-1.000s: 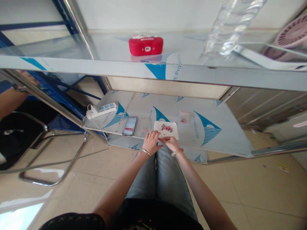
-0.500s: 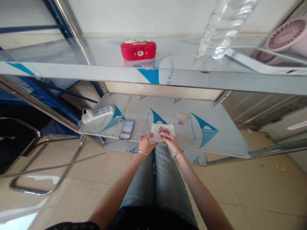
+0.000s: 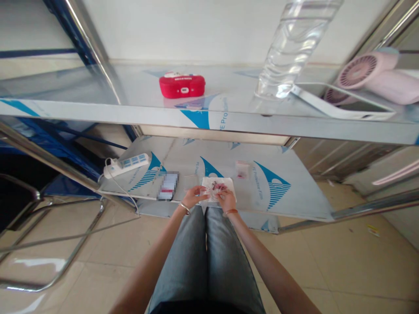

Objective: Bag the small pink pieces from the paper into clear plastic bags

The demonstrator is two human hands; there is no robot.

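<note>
On the lower shelf, a white paper sheet bears a small heap of dark red and pink beads. My left hand is at the sheet's left edge, its fingers pinched on a small clear plastic bag that hangs over the shelf's front edge. My right hand lies over the front of the sheet, just below the beads. Its thumb and fingertips are closed together close to the bag; whatever they grip is too small to make out. Another clear bag lies flat beyond my left hand.
A bag with red contents lies to the right. Leftward are a blurred phone and a power strip with its cable. The upper shelf holds a red case, a water bottle, a white frame and a pink fan.
My left hand has turned inward, and the clear bag now shows between my hands. My right hand has drawn back from the beads toward the sheet's front edge. The view has shifted slightly.
</note>
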